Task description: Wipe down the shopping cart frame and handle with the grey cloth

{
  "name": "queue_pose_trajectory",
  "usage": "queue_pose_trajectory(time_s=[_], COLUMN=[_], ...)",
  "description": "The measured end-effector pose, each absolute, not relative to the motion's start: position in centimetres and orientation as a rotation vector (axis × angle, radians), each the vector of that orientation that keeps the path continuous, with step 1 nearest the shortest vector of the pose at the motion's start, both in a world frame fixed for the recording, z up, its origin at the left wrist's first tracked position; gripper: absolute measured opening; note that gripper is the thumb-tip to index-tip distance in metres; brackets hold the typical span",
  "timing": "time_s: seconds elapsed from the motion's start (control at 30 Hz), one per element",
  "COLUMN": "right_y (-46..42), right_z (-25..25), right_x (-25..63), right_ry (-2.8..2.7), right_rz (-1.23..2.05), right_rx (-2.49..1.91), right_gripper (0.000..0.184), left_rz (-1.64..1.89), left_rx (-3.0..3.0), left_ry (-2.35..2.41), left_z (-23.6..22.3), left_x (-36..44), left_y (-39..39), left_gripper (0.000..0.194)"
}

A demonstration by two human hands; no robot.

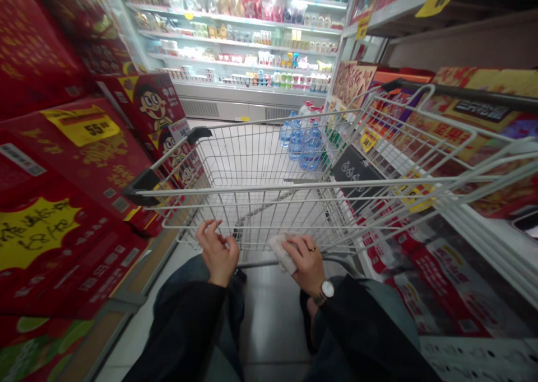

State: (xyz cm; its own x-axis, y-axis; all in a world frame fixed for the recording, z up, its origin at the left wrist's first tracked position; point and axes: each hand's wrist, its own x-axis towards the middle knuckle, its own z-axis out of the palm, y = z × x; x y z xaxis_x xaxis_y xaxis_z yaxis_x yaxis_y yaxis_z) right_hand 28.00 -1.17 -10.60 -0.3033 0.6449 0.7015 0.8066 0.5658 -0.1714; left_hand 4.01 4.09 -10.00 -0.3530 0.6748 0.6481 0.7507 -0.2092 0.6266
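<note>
A grey wire shopping cart (269,189) stands right in front of me. My right hand (309,261), with a ring and a wristwatch (327,289), holds a crumpled white cloth (282,253) against the wires at the near lower end of the basket. Whether it is fabric or paper I cannot tell. My left hand (218,253) is beside the basket's lower left wires. Its fingers are loosely bent and apart, with nothing seen in them; contact with the wires is unclear.
Red gift boxes (75,152) with yellow price signs are stacked on the left. Boxed goods (471,107) fill shelves on the right, close to the cart. Water jugs (311,147) stand on the floor ahead, before a lit refrigerated display (252,96).
</note>
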Motion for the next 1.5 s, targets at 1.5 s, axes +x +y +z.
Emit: queue_pose_trajectory(time_s=[1.5], right_y=[-1.8], right_z=[-10.2], right_x=[30.9], right_ry=[-1.93], right_rz=[-0.296], right_rx=[-1.193], right_gripper=[0.037], left_rz=[-1.649], left_rx=[-1.722], left_ry=[-1.971], left_z=[-9.8], left_x=[4.5], left_y=[4.1], left_gripper=[0.054])
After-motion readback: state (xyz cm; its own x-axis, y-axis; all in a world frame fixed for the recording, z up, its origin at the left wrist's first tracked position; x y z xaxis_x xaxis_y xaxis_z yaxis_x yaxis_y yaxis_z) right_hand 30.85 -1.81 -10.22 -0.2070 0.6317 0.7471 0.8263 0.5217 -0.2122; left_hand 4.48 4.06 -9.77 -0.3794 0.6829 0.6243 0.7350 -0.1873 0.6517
